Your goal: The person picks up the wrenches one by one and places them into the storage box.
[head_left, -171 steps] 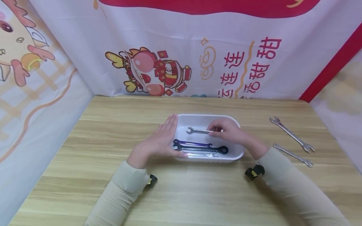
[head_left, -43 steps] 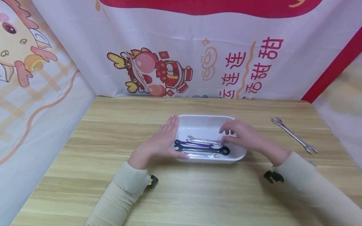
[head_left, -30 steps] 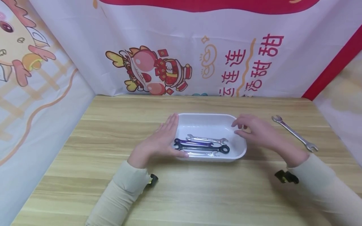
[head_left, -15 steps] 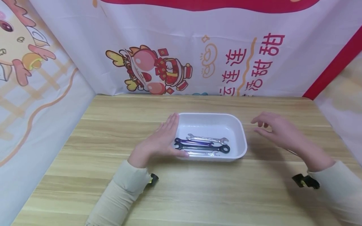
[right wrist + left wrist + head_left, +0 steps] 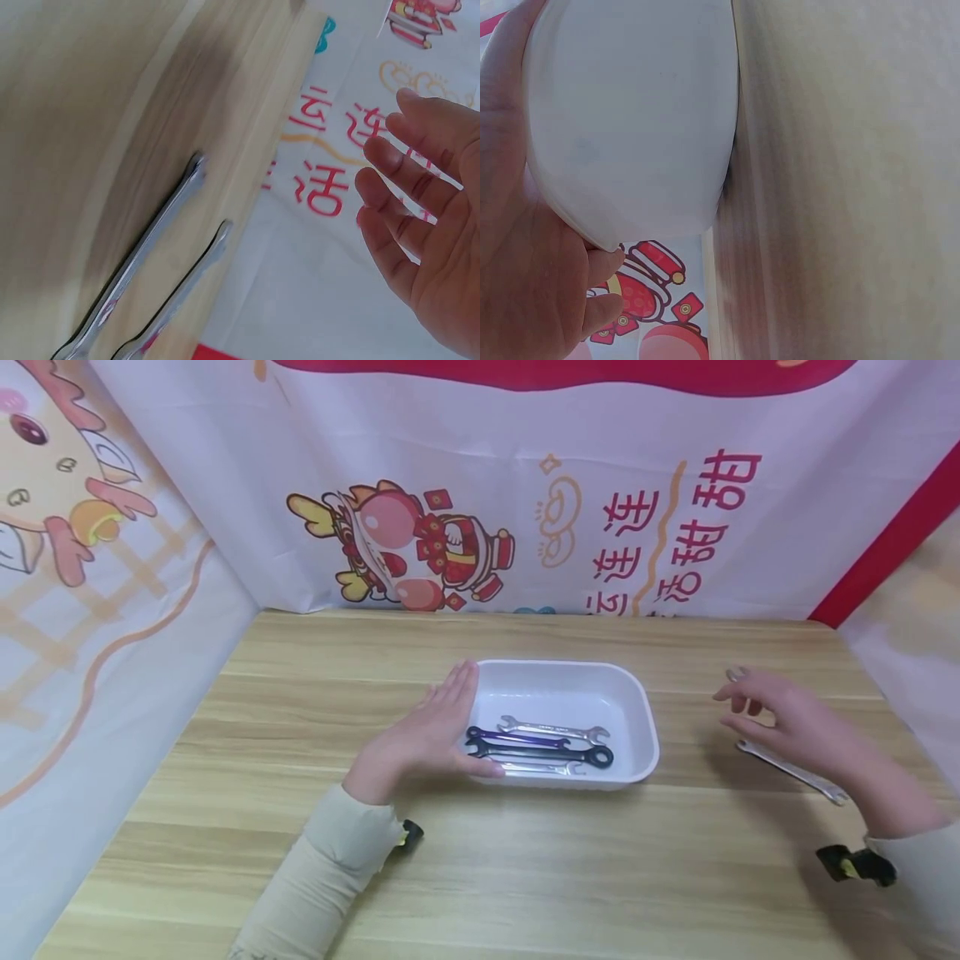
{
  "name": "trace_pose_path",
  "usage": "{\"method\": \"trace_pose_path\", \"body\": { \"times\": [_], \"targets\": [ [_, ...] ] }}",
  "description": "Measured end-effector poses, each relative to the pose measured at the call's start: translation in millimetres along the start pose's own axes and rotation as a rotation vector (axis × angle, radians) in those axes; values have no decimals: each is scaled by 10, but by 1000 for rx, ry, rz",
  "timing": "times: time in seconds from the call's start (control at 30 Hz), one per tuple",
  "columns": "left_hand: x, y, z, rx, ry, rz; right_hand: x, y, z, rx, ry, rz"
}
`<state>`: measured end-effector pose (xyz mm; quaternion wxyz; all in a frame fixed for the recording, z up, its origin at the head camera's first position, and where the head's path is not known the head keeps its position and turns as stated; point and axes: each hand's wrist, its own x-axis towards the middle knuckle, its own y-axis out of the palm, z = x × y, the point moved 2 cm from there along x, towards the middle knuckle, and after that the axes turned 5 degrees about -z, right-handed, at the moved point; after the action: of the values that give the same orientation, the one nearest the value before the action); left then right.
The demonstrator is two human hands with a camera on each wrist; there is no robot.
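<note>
My left hand [image 5: 427, 727] rests against the left end of a white plastic box [image 5: 648, 727], fingers straight along its side and thumb over the front rim. In the box lie an open-end wrench [image 5: 555, 730], a small purple wrench [image 5: 517, 739], a black ratchet wrench [image 5: 543, 752] and another silver wrench [image 5: 540, 768], its left part under my thumb. My right hand [image 5: 780, 714] hovers over the right of the table, fingers loosely bent and holding nothing. Below it lies a silver wrench [image 5: 795, 771]; a larger wrench [image 5: 737, 673] is mostly hidden behind the hand.
The wood-grain table [image 5: 570, 877] ends at the back against a white printed cloth [image 5: 465, 435] with red lettering and a cartoon figure. More cloth hangs at the left [image 5: 97, 610] and right sides. Both wrists carry small black cameras.
An open-end wrench that my right hand held was let go in the box. The right hand has since moved right, out over the wrenches on the table. My left hand stays put.
</note>
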<state>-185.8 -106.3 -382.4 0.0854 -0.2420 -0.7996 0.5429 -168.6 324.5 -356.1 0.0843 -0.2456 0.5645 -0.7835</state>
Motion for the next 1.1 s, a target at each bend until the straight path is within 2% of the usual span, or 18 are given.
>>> {"method": "trace_pose_path", "body": {
  "times": [0.17,0.43,0.7,0.9,1.1],
  "targets": [
    [6,11,2,3,4,-7,-99,11,-137,-7,-7,-11],
    [11,41,2,-4,4,-10,-254,75,-312,-69,41,72],
    [12,43,7,9,-7,-15,-330,114,-414,-75,24,86],
    [11,35,10,8,-9,-16,-371,164,-497,-83,57,150],
    [11,28,16,13,-8,-16,-402,234,-577,-70,39,167]
  ]
}}
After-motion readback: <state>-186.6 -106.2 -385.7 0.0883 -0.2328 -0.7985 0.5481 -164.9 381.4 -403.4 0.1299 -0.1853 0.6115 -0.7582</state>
